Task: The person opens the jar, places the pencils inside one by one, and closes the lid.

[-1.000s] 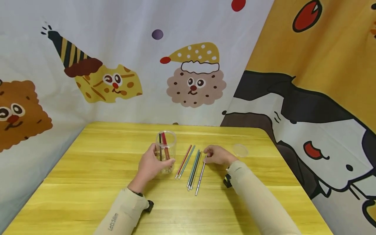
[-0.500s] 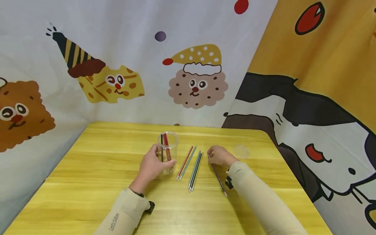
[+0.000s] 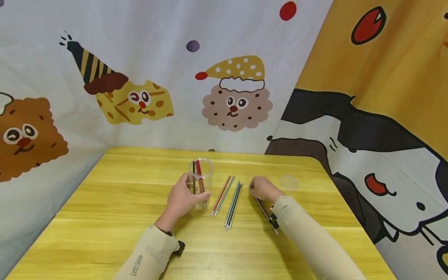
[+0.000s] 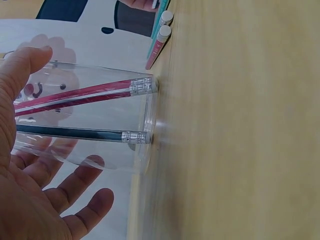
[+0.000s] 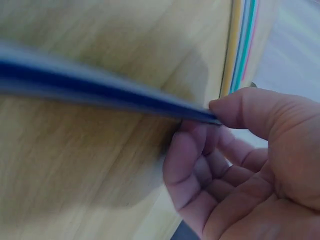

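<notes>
My left hand [image 3: 182, 198] grips a clear plastic jar [image 3: 207, 179], which stands upright and uncovered on the table. Inside it lean red and dark pencils; a red pencil [image 4: 75, 95] and a dark green pencil [image 4: 75, 132] show eraser end down in the left wrist view. To the right, my right hand [image 3: 265, 189] pinches one end of a pencil [image 5: 110, 90] that looks blue with a pale stripe. Its eraser end points toward the person, under the wrist. Between the hands lie a red pencil [image 3: 221, 195], a teal pencil [image 3: 225, 195] and a small bunch of pencils [image 3: 233, 206].
A clear round lid [image 3: 289, 182] lies flat on the yellow wooden table [image 3: 115, 202], just beyond my right hand. Behind the table's far edge hangs a cartoon-printed cloth [image 3: 157, 136].
My right hand has moved slightly right with the pencil, away from the bunch. The pencil's eraser end has swung right toward the forearm. My left hand keeps its grip on the jar.
</notes>
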Action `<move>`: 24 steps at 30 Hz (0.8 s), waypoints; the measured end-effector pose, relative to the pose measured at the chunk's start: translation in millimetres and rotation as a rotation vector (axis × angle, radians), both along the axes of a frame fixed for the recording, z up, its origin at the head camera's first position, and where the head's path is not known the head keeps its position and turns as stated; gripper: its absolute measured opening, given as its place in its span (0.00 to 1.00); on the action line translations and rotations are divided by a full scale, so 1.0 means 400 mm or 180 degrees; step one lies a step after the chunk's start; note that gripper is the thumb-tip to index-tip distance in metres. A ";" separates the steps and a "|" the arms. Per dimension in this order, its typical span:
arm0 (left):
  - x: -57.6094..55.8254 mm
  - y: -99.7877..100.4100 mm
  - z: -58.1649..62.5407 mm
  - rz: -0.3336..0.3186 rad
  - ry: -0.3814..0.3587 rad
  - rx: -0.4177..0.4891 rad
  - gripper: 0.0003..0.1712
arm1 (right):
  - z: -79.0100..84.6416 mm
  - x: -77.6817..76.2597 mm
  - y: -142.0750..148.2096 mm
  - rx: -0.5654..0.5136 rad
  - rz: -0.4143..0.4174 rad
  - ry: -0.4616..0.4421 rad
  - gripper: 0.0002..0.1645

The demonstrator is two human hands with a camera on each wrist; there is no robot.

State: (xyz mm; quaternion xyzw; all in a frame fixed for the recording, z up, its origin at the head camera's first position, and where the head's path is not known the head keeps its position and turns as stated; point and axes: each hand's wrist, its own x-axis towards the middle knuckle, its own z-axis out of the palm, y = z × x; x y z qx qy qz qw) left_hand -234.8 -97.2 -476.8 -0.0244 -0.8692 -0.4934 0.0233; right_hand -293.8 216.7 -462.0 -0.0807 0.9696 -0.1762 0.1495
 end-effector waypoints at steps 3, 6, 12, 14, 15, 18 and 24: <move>-0.002 0.003 0.001 0.0005 0.0028 0.0022 0.42 | 0.018 0.009 0.012 -0.0235 -0.0018 0.0031 0.14; -0.003 0.003 0.002 0.0005 0.0055 0.0046 0.42 | 0.041 0.008 0.026 -0.0503 -0.0089 0.0049 0.22; 0.002 0.001 0.000 -0.0019 -0.0008 0.0029 0.44 | 0.087 0.002 0.050 -0.0947 -0.0162 0.0180 0.24; 0.002 0.002 -0.001 -0.0019 0.0004 0.0033 0.44 | 0.106 0.001 0.051 -0.1149 -0.0166 0.0313 0.24; 0.001 0.001 -0.001 -0.0016 0.0023 0.0027 0.44 | 0.117 0.001 0.049 -0.1245 -0.0168 0.0403 0.24; -0.002 0.000 -0.001 -0.0006 0.0060 0.0030 0.42 | 0.155 0.003 0.039 -0.1506 -0.0107 0.0665 0.22; -0.002 0.001 -0.004 -0.0020 0.0011 -0.0008 0.43 | 0.261 0.027 0.010 -0.1756 -0.0024 0.1165 0.20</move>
